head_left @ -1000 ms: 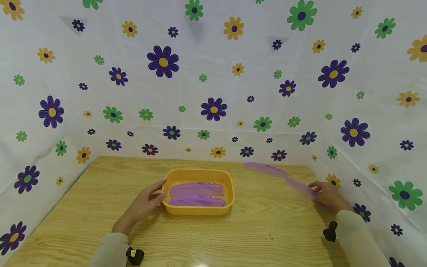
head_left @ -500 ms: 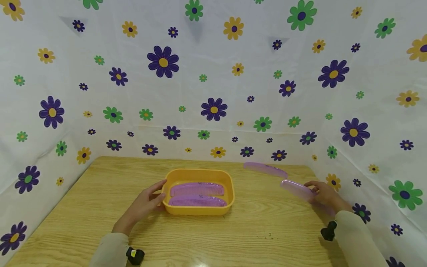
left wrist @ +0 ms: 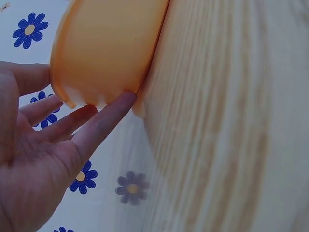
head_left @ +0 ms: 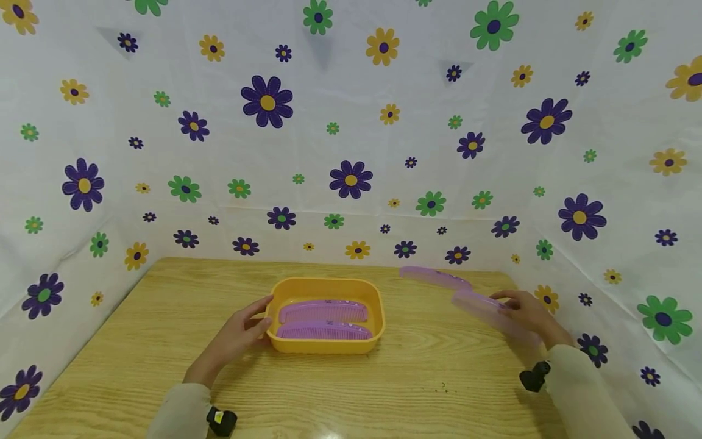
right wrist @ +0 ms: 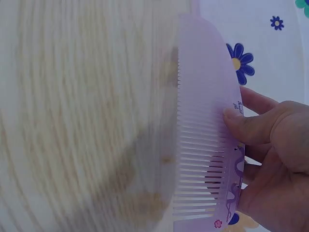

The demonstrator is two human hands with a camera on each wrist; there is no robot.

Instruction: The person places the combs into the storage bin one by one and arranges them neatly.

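Observation:
A yellow plastic basin stands on the wooden table with two purple combs, the nearer comb and the farther comb, lying inside. My left hand is at its left end; in the left wrist view the fairly straight fingers touch the outer wall and rim. My right hand pinches another purple comb by its back. The right wrist view shows that comb with the thumb on its face, other fingers behind, and teeth pointing away from the palm. A fourth comb lies at the table's back right.
Flower-printed white cloth rises behind and on both sides of the wooden table. A few small dark specks mark the wood at the front right. A black device sits on the right wrist.
My right hand has lifted its comb off the table and moved slightly left, the comb's far end nearing the comb at the back. The left hand and basin stay put.

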